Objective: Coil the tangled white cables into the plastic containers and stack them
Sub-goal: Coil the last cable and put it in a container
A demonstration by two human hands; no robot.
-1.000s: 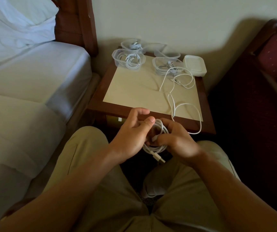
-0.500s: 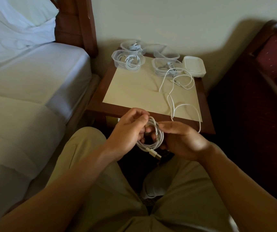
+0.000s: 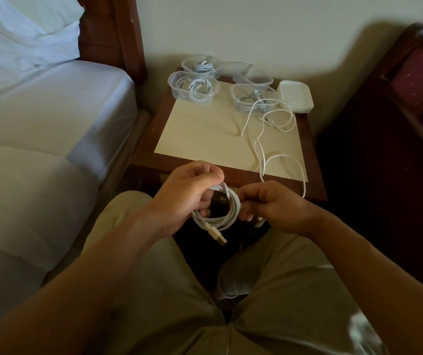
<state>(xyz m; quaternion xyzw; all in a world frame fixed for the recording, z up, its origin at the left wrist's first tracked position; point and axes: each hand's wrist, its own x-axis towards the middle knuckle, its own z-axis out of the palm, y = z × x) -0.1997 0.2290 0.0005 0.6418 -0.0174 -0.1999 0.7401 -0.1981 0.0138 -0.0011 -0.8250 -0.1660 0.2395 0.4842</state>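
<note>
My left hand (image 3: 191, 194) covers the near-left part of the white cable coil (image 3: 227, 211), and my right hand (image 3: 273, 204) hides where the cable runs through my curled fingers. The rearmost plastic container (image 3: 198, 64) is partly hidden behind the one in front. Both my forearms are cut off by the bottom edge. The bed (image 3: 38, 111) runs off the left edge.

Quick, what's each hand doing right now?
Left hand: curled round the top of the cable coil, holding it.
Right hand: pinching the coil's right side.
</note>
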